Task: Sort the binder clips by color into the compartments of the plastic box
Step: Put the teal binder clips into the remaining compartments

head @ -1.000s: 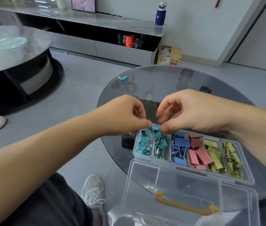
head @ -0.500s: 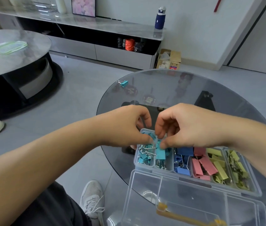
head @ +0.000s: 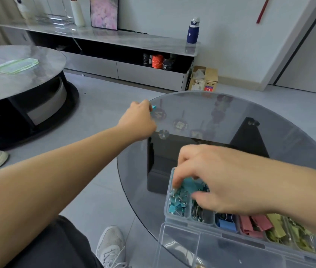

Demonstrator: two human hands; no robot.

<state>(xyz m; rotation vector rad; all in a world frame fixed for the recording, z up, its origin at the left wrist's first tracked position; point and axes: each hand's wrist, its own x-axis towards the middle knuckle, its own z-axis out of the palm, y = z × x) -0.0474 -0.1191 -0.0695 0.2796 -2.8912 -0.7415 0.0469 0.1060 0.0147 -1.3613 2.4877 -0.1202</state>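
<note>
Left hand (head: 137,120) outstretched (fingers curled); right hand (head: 217,178) low, fingers bent downward.

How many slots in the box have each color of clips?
Teal clips: 2 compartments
Blue clips: 1
Pink clips: 1
Yellow-green clips: 2
Total: 6 compartments of the plastic box

A round desk (head: 230,117) of dark smoked glass is standing on the grey floor (head: 103,105). A clear plastic box (head: 166,209) is sitting at its near right edge, its open lid (head: 178,246) hanging over the rim. A lone teal binder clip (head: 154,107) is showing at the far left rim, at the left hand (head: 137,120)'s fingertips, well apart from the box.
</note>
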